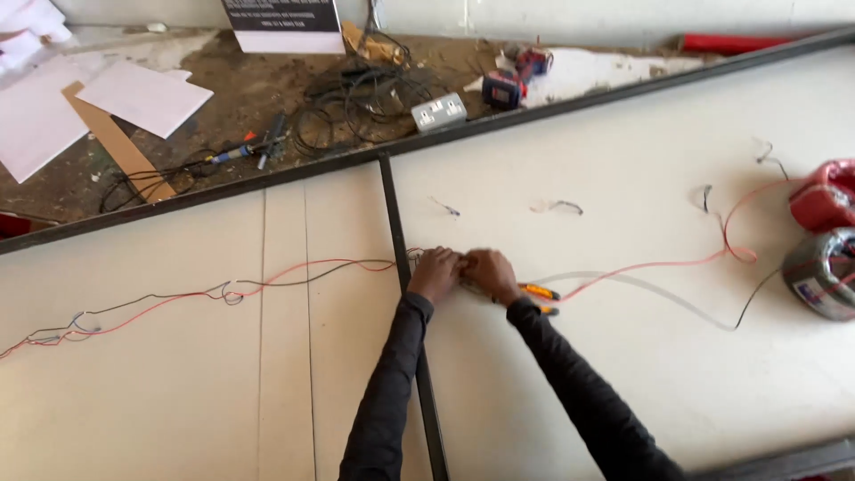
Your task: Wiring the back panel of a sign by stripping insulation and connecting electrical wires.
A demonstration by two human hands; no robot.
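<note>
Fingers of both hands pinched together on wires beside a dark metal bar.

Left hand (435,273) and right hand (488,274) meet knuckle to knuckle on the white panel (623,374), fingers (450,261) closed around the join of a red wire (641,267) and a black wire (312,278); the exact grip is too small to make out. Orange-handled pliers (539,294) lie under the right wrist. The dark metal bar (396,223) runs just left of the hands. Both wires trail left across the panel; to the right the red one leads toward a red coil (824,196) and a grey coil (819,272). Beyond the frame, a socket box (439,111) sits among tangled cables.
</note>
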